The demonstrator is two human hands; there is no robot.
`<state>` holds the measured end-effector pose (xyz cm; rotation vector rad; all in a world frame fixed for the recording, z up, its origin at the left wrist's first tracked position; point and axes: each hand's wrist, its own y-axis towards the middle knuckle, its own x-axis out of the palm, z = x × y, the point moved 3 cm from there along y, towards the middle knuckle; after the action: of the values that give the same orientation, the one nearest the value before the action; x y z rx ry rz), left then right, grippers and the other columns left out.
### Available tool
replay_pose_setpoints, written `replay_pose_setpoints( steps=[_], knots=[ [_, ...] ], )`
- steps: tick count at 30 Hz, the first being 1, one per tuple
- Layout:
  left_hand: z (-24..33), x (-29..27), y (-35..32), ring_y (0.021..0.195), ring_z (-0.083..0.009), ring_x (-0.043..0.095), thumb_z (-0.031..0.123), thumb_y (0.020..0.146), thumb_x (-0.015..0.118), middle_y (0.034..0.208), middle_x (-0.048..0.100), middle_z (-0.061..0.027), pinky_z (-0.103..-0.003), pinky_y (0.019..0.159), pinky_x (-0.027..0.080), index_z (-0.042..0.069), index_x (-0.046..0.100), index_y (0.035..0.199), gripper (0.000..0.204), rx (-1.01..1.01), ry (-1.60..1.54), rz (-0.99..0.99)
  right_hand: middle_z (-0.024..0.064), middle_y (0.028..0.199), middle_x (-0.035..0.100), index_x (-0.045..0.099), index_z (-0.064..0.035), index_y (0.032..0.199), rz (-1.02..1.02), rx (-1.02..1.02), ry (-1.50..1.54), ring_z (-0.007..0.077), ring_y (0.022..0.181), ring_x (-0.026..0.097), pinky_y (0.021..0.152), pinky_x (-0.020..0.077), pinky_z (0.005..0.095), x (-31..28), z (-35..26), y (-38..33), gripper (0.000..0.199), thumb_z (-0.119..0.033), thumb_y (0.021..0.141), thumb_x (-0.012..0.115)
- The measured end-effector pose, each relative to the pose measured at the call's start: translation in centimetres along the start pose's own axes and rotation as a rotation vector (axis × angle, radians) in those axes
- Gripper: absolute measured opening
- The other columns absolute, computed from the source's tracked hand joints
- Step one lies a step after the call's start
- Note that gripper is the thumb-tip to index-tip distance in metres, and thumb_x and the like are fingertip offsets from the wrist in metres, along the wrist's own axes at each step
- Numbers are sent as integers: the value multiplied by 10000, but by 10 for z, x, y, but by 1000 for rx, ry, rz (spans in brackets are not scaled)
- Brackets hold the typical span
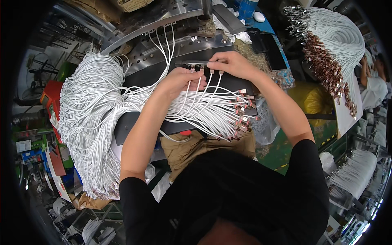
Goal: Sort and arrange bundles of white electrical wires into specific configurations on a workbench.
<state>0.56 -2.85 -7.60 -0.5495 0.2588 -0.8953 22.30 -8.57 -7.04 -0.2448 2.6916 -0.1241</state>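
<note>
A narrow dark metal bar [199,62] lies across the black work surface, with a few cable plugs in a row along it. My left hand [183,81] is closed at its near side, thumb and fingers pinching the plug end of a white cable [197,90]. From the right, my right hand [232,65] curls over the bar's right part, thumb and forefinger pressed together on it; what lies under the fingertips is hidden. Two more plugs [221,72] hang below that hand, their white cables running toward me. A bundle of cables with metal plugs [241,118] fans out nearer my lap.
A large heap of white cables [92,114] hangs at the left. Behind the bar rises a perforated metal frame [171,55], with several cables passing through. A blue container [246,10] stands at the back. Another coiled cable bundle [335,38] lies far right, near another person [373,81].
</note>
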Motion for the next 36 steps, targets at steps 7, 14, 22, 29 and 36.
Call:
replay_pose_setpoints(
  steps=[7, 14, 22, 29, 36],
  knots=[
    [31, -54, -37, 893, -165, 711, 423, 979, 611, 1053, 725, -168, -274, 719, 529, -18, 665, 1118, 465, 301, 512, 635, 132, 964, 673, 709, -45, 1040, 621, -567, -598, 323, 913, 632, 810, 504, 401, -6, -24, 70, 322, -343, 935, 643],
    [28, -67, 15, 734, -103, 616, 411, 1012, 566, 966, 681, -91, -232, 624, 436, -11, 623, 1219, 473, 172, -485, 282, 173, 1036, 694, 649, -23, 1139, 749, -642, -440, 317, 923, 663, 818, 540, 406, -31, 7, 253, 258, -188, 956, 572],
    [72, -52, -140, 624, -54, 456, 364, 1024, 553, 720, 536, 25, -229, 569, 341, 16, 700, 1096, 385, 661, 288, 650, 152, 1034, 690, 627, -33, 1187, 500, -427, -478, 293, 916, 653, 805, 536, 404, -19, 12, 258, 282, -200, 970, 561],
    [13, -215, -277, 650, -238, 627, 480, 1024, 508, 751, 703, -127, -384, 613, 476, 62, 759, 1004, 488, -413, 1083, 1606, 137, 1000, 663, 667, -68, 1156, 448, -458, -595, 304, 973, 622, 837, 508, 408, 19, -41, 156, 275, -237, 947, 612],
    [-19, 40, -105, 895, -258, 631, 141, 861, 704, 950, 655, -58, -371, 754, 516, 94, 690, 965, 114, 1022, 1087, 598, 112, 948, 588, 711, -142, 1154, 454, -426, -759, 308, 961, 576, 894, 460, 395, -4, -27, 11, 278, -258, 902, 697]
  ],
)
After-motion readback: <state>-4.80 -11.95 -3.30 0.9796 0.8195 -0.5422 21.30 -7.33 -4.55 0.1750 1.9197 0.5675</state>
